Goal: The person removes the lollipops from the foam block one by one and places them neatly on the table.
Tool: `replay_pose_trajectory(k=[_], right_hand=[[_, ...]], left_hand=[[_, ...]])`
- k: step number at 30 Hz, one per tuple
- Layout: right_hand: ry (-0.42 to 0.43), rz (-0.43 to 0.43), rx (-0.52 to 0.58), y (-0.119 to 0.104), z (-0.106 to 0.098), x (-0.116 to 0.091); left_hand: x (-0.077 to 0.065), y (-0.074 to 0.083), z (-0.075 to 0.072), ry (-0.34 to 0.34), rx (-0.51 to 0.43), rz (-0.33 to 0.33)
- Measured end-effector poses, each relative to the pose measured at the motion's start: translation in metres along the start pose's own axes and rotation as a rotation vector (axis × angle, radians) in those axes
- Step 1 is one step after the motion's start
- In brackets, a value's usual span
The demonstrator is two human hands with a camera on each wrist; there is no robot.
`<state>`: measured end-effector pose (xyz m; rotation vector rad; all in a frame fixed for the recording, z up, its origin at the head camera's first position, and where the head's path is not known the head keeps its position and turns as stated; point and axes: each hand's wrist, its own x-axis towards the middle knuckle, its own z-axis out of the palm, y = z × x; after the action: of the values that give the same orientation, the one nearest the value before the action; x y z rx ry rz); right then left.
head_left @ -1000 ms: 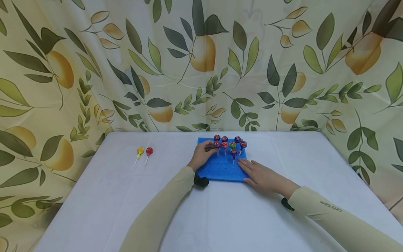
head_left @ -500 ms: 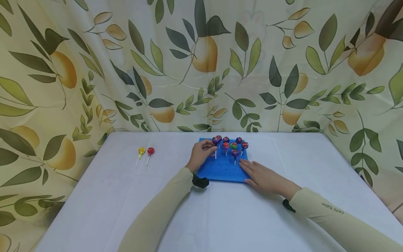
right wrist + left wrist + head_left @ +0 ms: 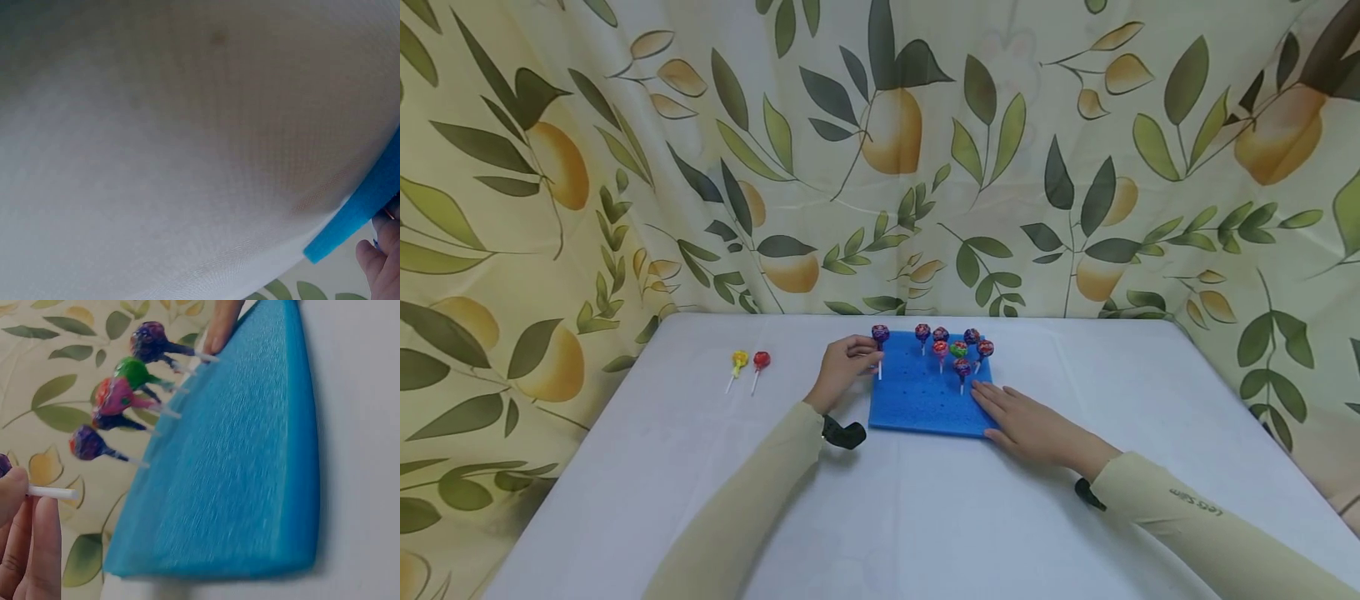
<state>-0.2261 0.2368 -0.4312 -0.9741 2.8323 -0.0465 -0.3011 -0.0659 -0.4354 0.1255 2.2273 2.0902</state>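
In the head view my left hand point(image 3: 842, 368) holds a purple-wrapped lollipop point(image 3: 880, 334) upright at the left edge of a blue foam board point(image 3: 917, 408). The left wrist view shows thumb and fingers pinching it high on its white stick point(image 3: 59, 493), whose lower end is bare. Several lollipops in purple, pink and green wrappers stand in the back right part of the board, among them a green one point(image 3: 958, 348) and a purple one point(image 3: 962, 367) nearest the front. My right hand point(image 3: 1026, 423) rests at the board's right edge, fingers extended.
Two lollipops lie on the white table point(image 3: 647, 467) to the left, one yellow point(image 3: 740, 359) and one red point(image 3: 762, 360). A curtain point(image 3: 820, 208) printed with leaves and fruit hangs behind the table. Small holes dot the foam's surface.
The left hand has pulled a purple lollipop up out of the group on the board and carried it left to the board's left edge. The right hand stays in place.
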Motion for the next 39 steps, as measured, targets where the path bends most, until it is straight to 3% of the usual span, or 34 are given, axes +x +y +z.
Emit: replay_pose_trajectory(k=[10, 22, 27, 35, 39], right_hand=[[0.002, 0.009, -0.004, 0.000, 0.001, 0.000], [0.004, 0.000, -0.007, 0.000, 0.000, 0.000], [0.012, 0.000, -0.004, 0.001, 0.000, 0.000], [0.011, -0.002, -0.003, 0.001, 0.001, 0.000], [0.011, -0.004, 0.004, 0.000, 0.000, 0.001]], left_hand=[[-0.011, 0.006, -0.051, 0.075, 0.095, -0.093], [-0.019, -0.008, -0.101, 0.218, 0.144, -0.201], [-0.023, -0.013, -0.112, 0.266, 0.213, -0.186], [-0.029, -0.016, -0.118, 0.324, 0.345, -0.125], [-0.030, -0.019, -0.119, 0.335, 0.396, -0.153]])
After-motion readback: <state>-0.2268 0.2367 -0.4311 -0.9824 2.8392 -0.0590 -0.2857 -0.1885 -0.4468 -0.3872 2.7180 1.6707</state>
